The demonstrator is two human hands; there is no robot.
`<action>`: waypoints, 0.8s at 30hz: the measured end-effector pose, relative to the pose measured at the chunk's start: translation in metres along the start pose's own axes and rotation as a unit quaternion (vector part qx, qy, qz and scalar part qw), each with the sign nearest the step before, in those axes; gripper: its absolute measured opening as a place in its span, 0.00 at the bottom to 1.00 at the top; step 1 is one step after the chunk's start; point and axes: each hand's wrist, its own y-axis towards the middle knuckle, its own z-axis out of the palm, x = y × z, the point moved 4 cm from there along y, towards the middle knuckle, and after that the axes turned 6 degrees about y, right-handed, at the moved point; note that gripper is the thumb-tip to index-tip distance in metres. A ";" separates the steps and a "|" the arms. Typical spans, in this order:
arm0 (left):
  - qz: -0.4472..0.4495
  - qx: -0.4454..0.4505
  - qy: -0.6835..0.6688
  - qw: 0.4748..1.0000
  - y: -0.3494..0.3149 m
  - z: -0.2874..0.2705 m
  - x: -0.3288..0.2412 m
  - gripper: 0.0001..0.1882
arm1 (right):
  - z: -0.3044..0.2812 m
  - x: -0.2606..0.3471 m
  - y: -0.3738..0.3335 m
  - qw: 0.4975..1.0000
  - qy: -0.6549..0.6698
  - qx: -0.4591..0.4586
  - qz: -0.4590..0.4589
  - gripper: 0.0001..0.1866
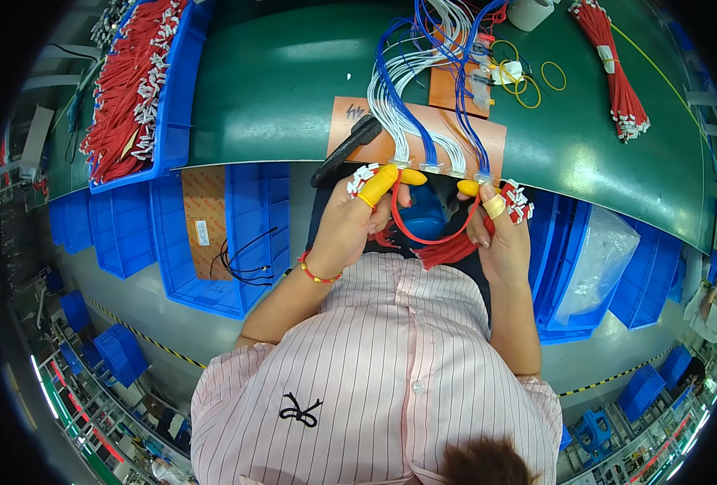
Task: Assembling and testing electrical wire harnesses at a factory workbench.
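Pinched closed on white-plugged red wires (517,204): yellow-capped left hand (349,225) and yellow-capped right hand (504,249) | slung between: thin red plastic-coated wire loop (411,237), probably light, springy; grip near ends | just beyond: flat orange board (494,144)

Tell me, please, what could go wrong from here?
The red wire hangs in a slack loop between the left hand and right hand; it might catch on the red bundle close to it. The white plugs crowded at the right hand could tangle with one another. The black bar sticks out past the edge of the table near the left hand, so that hand might knock it.
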 end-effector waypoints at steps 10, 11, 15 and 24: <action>-0.023 0.012 -0.042 0.999 0.007 0.009 0.005 0.14 | -0.001 -0.001 -0.006 0.995 -0.058 -0.061 -0.044 0.13; -0.021 0.012 -0.040 0.999 0.007 0.009 0.005 0.14 | 0.003 -0.003 -0.003 0.996 -0.040 -0.059 -0.052 0.13; -0.022 0.022 -0.042 0.999 0.006 0.006 0.008 0.12 | 0.001 -0.006 -0.001 0.997 -0.009 -0.040 -0.070 0.15; 0.009 0.098 0.020 0.995 -0.014 0.018 0.005 0.12 | -0.020 -0.004 -0.024 0.989 -0.115 -0.059 -0.075 0.13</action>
